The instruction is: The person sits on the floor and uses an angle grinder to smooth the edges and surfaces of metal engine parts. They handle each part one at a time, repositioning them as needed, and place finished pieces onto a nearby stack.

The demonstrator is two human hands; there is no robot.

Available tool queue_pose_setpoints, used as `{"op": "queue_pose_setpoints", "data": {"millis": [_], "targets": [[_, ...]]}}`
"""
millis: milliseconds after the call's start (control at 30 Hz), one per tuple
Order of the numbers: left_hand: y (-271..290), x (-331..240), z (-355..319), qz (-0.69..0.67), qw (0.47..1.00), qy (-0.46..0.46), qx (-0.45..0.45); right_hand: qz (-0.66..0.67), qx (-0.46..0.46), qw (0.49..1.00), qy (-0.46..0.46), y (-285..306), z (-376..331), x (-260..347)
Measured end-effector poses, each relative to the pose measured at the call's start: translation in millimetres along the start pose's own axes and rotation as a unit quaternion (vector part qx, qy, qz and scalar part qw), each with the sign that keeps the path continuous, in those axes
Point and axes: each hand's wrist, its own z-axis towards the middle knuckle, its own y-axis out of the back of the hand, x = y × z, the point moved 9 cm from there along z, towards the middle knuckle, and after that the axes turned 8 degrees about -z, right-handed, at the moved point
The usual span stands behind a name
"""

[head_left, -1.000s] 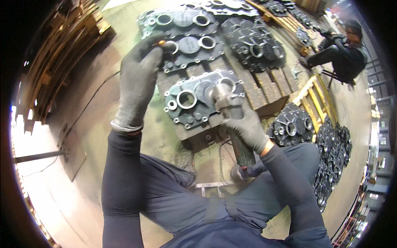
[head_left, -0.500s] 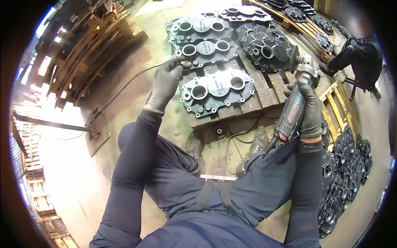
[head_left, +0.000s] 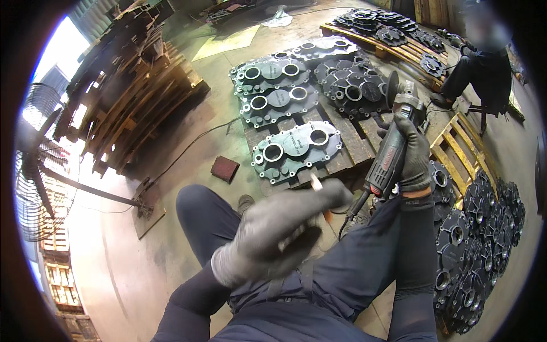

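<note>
One grinder [head_left: 388,157], perhaps four or five pale castings [head_left: 296,143].

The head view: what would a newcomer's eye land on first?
Probably the left gloved hand, large and blurred at lower centre. To its right, the right gloved hand grips an angle grinder, its disc uppermost. Beyond them, metal castings lie on a wooden pallet, and a pallet stack stands at upper left.

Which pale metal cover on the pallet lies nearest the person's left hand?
The front cover, at the near edge of the pallet, beyond the left hand. Bare slats separate it from the other pale covers farther back.
</note>
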Motion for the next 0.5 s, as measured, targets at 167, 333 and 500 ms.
{"op": "queue_pose_setpoints", "data": {"millis": [167, 333, 500], "targets": [[-19, -47, -1, -0.305, 0.952, -0.013, 0.018, 0.004, -0.041, 0.999, -0.011, 3, 4, -11], [-18, -52, -17, -0.438, 0.895, -0.084, -0.023, -0.033, -0.043, 0.998, -0.038, -4, 4, -20], [-19, -41, -6, -0.439, 0.873, 0.065, 0.203, -0.089, -0.035, 0.993, -0.066, -20, 0, -29]]}}
